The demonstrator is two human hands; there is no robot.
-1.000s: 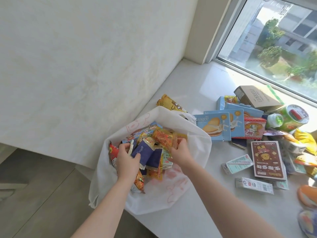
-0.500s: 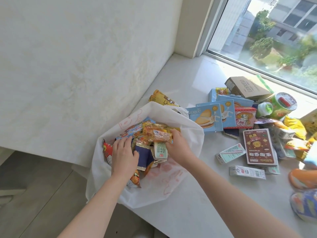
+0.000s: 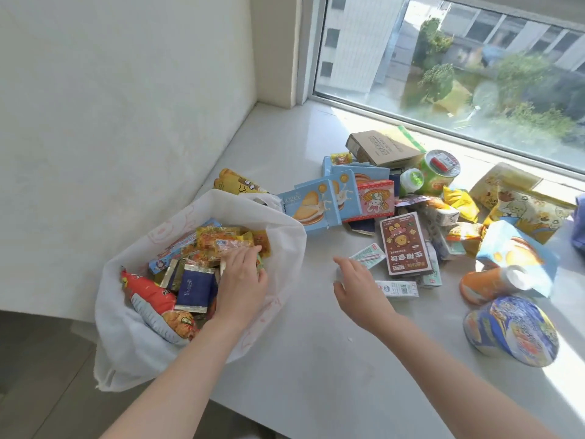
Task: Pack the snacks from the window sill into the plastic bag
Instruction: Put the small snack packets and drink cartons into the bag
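Note:
The white plastic bag (image 3: 278,236) sits open at the sill's left edge, filled with several snack packets such as a navy sachet (image 3: 193,288) and a red chip bag (image 3: 148,291). My left hand (image 3: 242,282) is inside the bag, fingers resting flat on the packets. My right hand (image 3: 356,282) hovers empty over the window sill (image 3: 316,359), fingers spread, just left of a small white carton (image 3: 397,288) and a mint packet (image 3: 368,255). A brown box (image 3: 403,248) lies behind them.
Several loose snacks crowd the sill's right half: light-blue biscuit boxes (image 3: 311,205), a green cup (image 3: 438,171), a cardboard box (image 3: 383,150), an orange cup (image 3: 487,283) and a blue patterned bowl (image 3: 511,329). The window runs along the back; the wall stands left.
My right hand has left the bag and moved right over the sill toward the small cartons. My left hand has shifted right within the bag. The camera view turned right.

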